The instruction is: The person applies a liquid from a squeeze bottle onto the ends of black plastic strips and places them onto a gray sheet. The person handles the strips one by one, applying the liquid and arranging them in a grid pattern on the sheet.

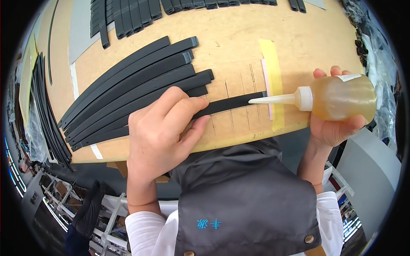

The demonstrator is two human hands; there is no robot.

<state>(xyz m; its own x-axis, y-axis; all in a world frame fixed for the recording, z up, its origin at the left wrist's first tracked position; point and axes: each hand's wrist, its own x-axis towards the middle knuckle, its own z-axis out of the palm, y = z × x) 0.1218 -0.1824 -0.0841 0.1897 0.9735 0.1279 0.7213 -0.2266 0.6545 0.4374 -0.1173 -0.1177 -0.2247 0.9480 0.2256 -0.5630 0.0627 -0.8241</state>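
My left hand (164,130) pinches a flat black strap (228,104) between thumb and fingers near the table's front edge. The strap runs right across several thin marked lines, and its end reaches the white strip beside the yellow tape (271,70). In my right hand (326,131) is a clear squeeze bottle (344,101) of yellowish liquid, lying sideways. Its long white nozzle (273,99) points left, with the tip at the strap near that end; whether it touches cannot be told. More black straps (136,83) fan out left of and beyond my left hand.
Stacks of black straps (132,19) lie along the table's far side. A bundle of thin black strips (47,111) droops over the left edge. Crumpled clear plastic (386,72) lines the right side. A grey sheet (83,32) lies at the far left.
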